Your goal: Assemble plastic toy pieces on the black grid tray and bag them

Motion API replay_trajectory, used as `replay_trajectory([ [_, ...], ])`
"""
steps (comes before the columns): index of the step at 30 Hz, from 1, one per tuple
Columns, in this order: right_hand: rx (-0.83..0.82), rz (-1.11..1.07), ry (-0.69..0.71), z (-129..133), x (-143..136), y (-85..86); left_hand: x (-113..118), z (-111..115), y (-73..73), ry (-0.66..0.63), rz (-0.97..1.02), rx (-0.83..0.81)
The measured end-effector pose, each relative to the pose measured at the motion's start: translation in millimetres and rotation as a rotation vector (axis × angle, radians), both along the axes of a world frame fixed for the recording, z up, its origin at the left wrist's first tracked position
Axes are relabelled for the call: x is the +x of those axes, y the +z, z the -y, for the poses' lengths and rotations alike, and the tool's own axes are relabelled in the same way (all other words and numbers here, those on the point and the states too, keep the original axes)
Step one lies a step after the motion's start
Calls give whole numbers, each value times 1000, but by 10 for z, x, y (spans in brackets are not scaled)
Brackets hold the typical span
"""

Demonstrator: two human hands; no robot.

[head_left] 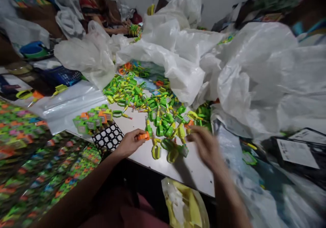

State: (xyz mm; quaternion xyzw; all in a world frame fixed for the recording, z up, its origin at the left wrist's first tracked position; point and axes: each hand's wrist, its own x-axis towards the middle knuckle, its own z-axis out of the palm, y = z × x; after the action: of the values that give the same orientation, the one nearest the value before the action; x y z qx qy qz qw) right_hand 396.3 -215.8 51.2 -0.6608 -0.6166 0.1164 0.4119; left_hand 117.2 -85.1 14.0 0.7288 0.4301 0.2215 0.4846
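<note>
My left hand (130, 142) is closed, pinching a small orange plastic piece (144, 136) at the front of the white table (198, 173). My right hand (205, 145) is blurred by motion at the right side of the pile. Its fingertips are near an orange piece (188, 124) and a yellow loop-shaped piece (181, 133); whether they grip anything is unclear. A loose pile of green loop-shaped plastic pieces (159, 121) with yellow stems spreads between and beyond my hands. Another yellow loop piece (156, 151) lies just in front of the pile.
Left of my left hand is a black holed tray (108, 138) with green and orange pieces standing in its far part. Many filled rows (51, 173) cover the lower left. White plastic bags (178, 48) crowd the back and right. A person's arm (117, 29) shows at the back left.
</note>
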Motion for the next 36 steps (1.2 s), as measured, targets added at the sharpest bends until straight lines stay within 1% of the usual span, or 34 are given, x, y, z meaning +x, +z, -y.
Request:
replay_trajectory([
  [1,-84,-45,136,-142,-315,-29,0,19,22,-19,21,8],
  [2,-126,-101,190,-279,-592,-77,-7,32,48,-39,35,27],
  [3,-154,-162,194,-398,-815,-137,-21,40,77,-57,44,54],
  [4,-182,-219,183,-490,-980,-201,-43,44,104,-76,47,86],
  [6,-216,-336,130,-587,-1151,-309,-101,51,142,-110,31,145],
  [8,-249,-439,116,-594,-1182,-367,-160,63,148,-123,-3,199],
  [12,-296,-575,116,-528,-1194,-380,-234,94,94,-158,-67,320],
  [15,-288,-575,85,-508,-1260,-390,-254,104,51,-192,-105,444],
  [17,-266,-508,94,-505,-1286,-400,-260,127,19,-181,-148,518],
  [19,-264,-398,156,-493,-1279,-405,-270,184,-39,-175,-215,574],
  [22,-337,-256,304,-459,-1238,-425,-310,312,-204,-211,-348,632],
  [25,-442,-258,428,-449,-1248,-491,-398,399,-375,-244,-456,660],
  [27,-454,-291,453,-481,-1307,-543,-468,401,-395,-232,-507,666],
  [28,-434,-277,469,-514,-1350,-562,-500,389,-360,-216,-534,666],
  [30,-328,-143,508,-618,-1452,-568,-550,346,-198,-180,-585,662],
  [32,-196,110,516,-760,-1564,-521,-600,288,58,-124,-639,654],
  [34,-94,312,428,-908,-1681,-428,-692,200,352,-55,-661,666],
  [35,-63,353,382,-973,-1743,-374,-768,136,490,-15,-647,691],
  [36,-53,342,358,-1027,-1810,-322,-866,53,609,37,-616,732],
])
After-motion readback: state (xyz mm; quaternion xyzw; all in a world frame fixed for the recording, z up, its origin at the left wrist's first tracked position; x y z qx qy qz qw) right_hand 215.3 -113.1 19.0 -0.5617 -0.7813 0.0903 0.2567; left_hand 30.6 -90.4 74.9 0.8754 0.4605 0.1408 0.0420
